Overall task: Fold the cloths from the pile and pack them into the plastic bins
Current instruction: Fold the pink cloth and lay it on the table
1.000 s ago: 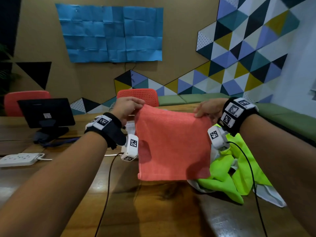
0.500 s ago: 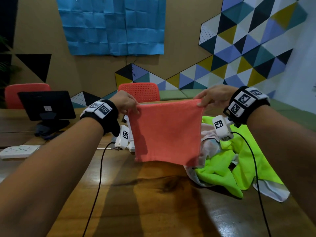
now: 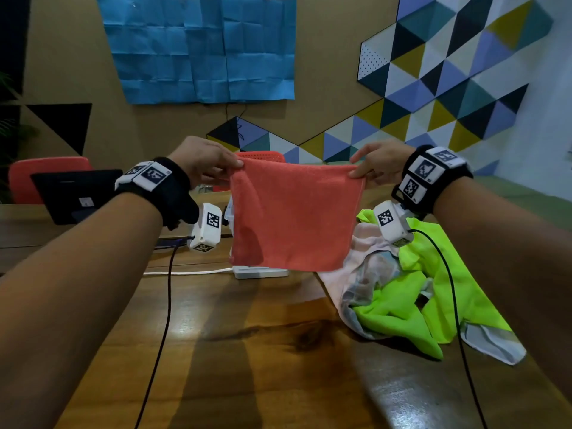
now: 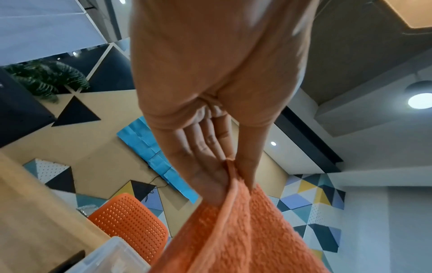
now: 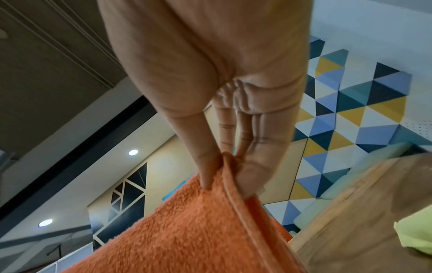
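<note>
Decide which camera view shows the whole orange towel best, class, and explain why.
The head view: the orange towel hangs complete between the left hand and right hand. Each wrist view shows only one pinched top corner and nearby blurred fabric.

One orange cloth (image 3: 294,218), two hands, two chairs.

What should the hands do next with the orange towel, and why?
Probably lower the orange towel flat onto the bare wooden table in front. The left hand and right hand each pinch a top corner, so it hangs open in the air, not yet folded. The pile of cloths lies to the right, so the space in front suits folding.
</note>
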The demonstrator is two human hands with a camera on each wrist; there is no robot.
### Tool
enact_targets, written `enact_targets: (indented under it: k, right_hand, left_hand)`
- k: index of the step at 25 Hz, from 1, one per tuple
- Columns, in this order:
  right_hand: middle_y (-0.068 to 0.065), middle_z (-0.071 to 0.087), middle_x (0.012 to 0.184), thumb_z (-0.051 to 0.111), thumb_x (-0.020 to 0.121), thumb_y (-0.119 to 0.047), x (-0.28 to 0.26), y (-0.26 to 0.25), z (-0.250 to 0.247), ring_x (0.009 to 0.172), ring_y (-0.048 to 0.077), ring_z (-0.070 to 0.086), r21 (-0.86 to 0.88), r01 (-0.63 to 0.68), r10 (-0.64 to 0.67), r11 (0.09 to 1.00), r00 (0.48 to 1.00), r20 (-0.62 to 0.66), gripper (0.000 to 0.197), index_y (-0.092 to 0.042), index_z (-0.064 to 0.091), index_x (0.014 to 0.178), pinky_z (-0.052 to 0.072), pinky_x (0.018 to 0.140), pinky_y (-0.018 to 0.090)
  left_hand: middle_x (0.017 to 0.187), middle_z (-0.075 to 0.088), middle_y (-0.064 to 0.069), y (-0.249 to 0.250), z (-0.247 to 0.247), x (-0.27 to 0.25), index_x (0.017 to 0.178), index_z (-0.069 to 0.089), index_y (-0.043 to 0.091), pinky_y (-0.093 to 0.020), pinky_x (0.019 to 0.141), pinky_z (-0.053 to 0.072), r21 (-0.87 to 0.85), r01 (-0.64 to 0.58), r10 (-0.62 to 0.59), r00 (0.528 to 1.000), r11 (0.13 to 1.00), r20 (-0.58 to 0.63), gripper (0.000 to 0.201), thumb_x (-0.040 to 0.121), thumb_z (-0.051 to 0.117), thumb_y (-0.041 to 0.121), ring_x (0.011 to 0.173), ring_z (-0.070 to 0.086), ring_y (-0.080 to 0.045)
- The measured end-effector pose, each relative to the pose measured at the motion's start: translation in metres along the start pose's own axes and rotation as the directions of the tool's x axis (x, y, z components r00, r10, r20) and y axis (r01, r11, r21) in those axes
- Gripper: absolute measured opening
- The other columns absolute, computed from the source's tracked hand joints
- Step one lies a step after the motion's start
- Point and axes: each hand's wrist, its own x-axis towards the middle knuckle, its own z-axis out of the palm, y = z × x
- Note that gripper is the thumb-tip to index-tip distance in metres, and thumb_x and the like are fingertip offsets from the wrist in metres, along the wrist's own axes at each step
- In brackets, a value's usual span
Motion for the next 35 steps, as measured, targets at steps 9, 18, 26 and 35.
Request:
enact_targets:
  k: [9,18,26,35]
  right_hand:
    - [0.004,0.060,0.088,0.063,0.091,0.001,0.011,0.000,0.000,0.072,0.010,0.052,0.094,-0.111,0.091,0.989,0.977,0.195,0.019,-0.017,0.064,0.097,0.044,0.069,0.021]
    - [0.008,0.072,0.110,0.071,0.087,-0.006,0.010,0.001,-0.008,0.096,0.018,0.071,0.241,-0.076,0.043,0.968,0.989,0.138,0.028,-0.007,0.068,0.115,0.060,0.076,0.035]
    - [0.009,0.071,0.094,0.072,0.087,-0.006,0.013,-0.008,-0.006,0.073,0.015,0.065,-0.025,0.173,-0.175,0.985,0.970,-0.170,0.014,-0.010,0.076,0.100,0.058,0.066,0.027]
    - [0.008,0.070,0.083,0.069,0.083,0.006,0.006,-0.020,-0.012,0.063,0.012,0.066,0.210,0.098,-0.091,0.973,0.995,-0.040,0.025,-0.001,0.070,0.107,0.056,0.057,0.021]
  left_hand:
    - [0.096,0.076,-0.013,0.000,-0.006,-0.003,0.108,0.073,0.000,-0.022,0.059,0.059,-0.123,-0.024,0.013,0.996,0.992,-0.089,0.031,0.078,0.080,0.002,0.082,0.075,-0.019]
    - [0.101,0.075,-0.011,0.008,-0.012,-0.007,0.107,0.073,0.004,-0.021,0.062,0.060,-0.150,-0.023,0.010,0.996,0.988,-0.087,0.023,0.085,0.071,-0.001,0.082,0.074,-0.017]
    - [0.096,0.075,-0.016,0.012,-0.013,-0.001,0.101,0.074,-0.002,-0.029,0.069,0.062,-0.046,-0.152,0.142,0.973,0.987,-0.181,0.021,0.080,0.077,-0.004,0.082,0.077,-0.024]
    - [0.102,0.074,-0.015,0.018,-0.022,0.001,0.108,0.071,-0.002,-0.034,0.079,0.063,0.035,-0.047,0.050,0.995,0.998,-0.083,0.033,0.075,0.078,-0.006,0.092,0.074,-0.026]
